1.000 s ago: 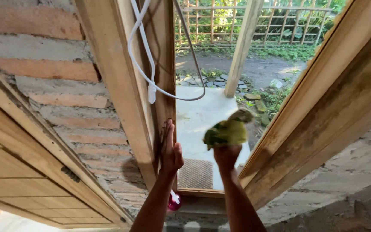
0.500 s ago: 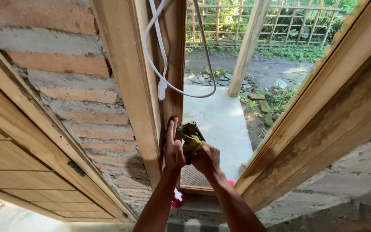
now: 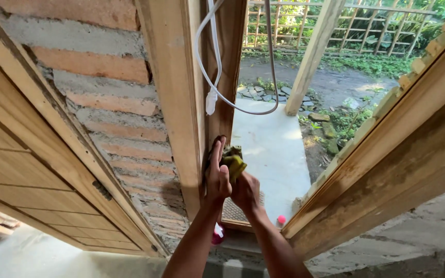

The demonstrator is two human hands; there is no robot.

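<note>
Yellow-green cloth [image 3: 233, 160] bunched in the right hand [image 3: 245, 190], left hand [image 3: 216, 177] pressed alongside (fingers flat) against wooden door frame [image 3: 222, 118].

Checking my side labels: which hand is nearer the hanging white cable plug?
Left. The left hand lies flat on the frame just below the plug; the right hand, gripping the yellow-green cloth, sits lower.

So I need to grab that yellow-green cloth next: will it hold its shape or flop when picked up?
The cloth probably flops: it sits crumpled and folded in the right hand against the wooden post. It looks light, since the fingers bunch it easily. Likely not slippery, given its fabric look.
</note>
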